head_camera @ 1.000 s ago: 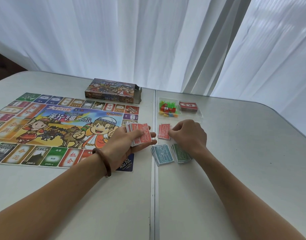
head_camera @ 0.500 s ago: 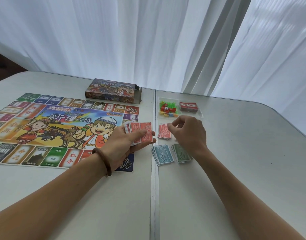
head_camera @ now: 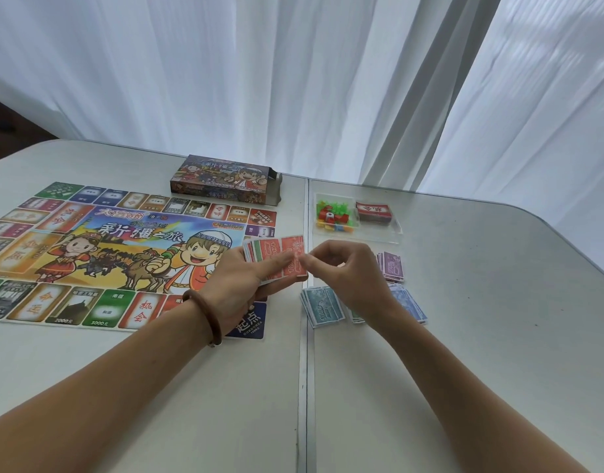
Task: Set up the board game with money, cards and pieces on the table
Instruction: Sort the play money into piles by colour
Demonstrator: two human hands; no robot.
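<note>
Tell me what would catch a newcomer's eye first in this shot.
The colourful game board spread out at the left stands out first, with its box behind it. At centre, the left hand holds a fan of red banknotes while the right hand pinches the top one. Beside them lie sorted banknote piles and a clear tray of bright pieces.

Fanned red banknotes (head_camera: pixel 276 259) above board (head_camera: pixel 89 254)
</note>
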